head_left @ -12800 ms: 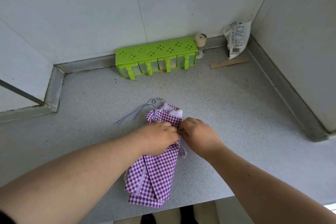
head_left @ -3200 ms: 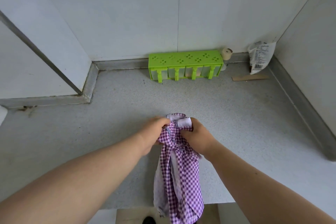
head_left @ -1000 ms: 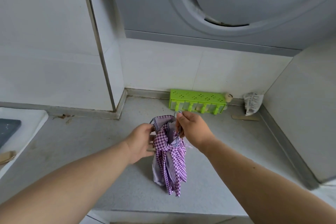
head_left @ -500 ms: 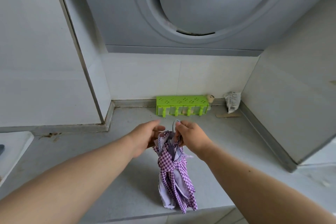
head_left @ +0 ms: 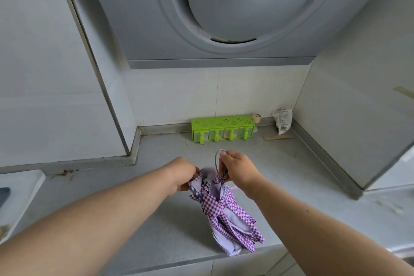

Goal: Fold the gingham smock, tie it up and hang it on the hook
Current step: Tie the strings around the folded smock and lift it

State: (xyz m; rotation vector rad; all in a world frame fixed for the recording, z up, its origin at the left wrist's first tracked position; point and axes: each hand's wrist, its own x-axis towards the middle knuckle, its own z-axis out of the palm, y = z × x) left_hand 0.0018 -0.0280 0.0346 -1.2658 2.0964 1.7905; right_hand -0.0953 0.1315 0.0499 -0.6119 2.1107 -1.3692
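The purple-and-white gingham smock (head_left: 226, 217) hangs as a tied-up bundle above the grey counter (head_left: 291, 163), its lower end near the counter's front edge. My left hand (head_left: 182, 175) grips the bundle's top at its left side. My right hand (head_left: 236, 169) pinches the top at the right and holds a thin grey loop of strap (head_left: 216, 160) that stands up from the bundle. No hook shows in this view.
A green plastic rack (head_left: 223, 127) stands against the back wall, with a small spool (head_left: 256, 118), a crumpled packet (head_left: 282, 119) and a wooden stick (head_left: 277, 138) to its right. A range hood (head_left: 224, 13) hangs overhead. Walls close in left and right.
The smock went from lying on the counter to being tied and lifted. In the last second the view tilted upward, and my right hand drew the strap loop up from the bundle.
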